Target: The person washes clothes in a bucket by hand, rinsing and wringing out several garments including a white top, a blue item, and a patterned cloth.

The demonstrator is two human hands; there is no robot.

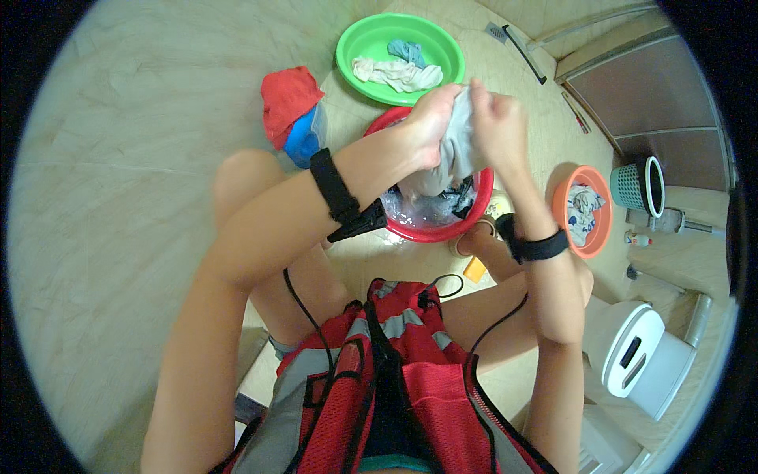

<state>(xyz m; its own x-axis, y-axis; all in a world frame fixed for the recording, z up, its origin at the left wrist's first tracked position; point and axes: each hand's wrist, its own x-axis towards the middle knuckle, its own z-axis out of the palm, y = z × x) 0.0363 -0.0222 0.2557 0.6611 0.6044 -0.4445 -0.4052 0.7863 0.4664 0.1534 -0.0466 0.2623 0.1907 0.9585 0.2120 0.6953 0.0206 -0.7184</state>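
Note:
My left hand [431,127] and my right hand [500,127] both grip a light grey wet cloth [457,139], stretched between them. Its lower end hangs over a red plastic basin [408,232]. Inside that basin are sudsy water [414,210] and dark fabric [466,204], partly hidden by the cloth and my left forearm. Just beyond it stands a green basin [361,44] with a white cloth [400,75] and a blue cloth [407,51] lying in it.
A red cloth [290,101] drapes over a blue container [305,136] on the left. An orange basin [605,231] of clothes, a teal basket [628,186] and a toilet [630,349] stand right. A yellow-orange block [474,270] lies near my foot.

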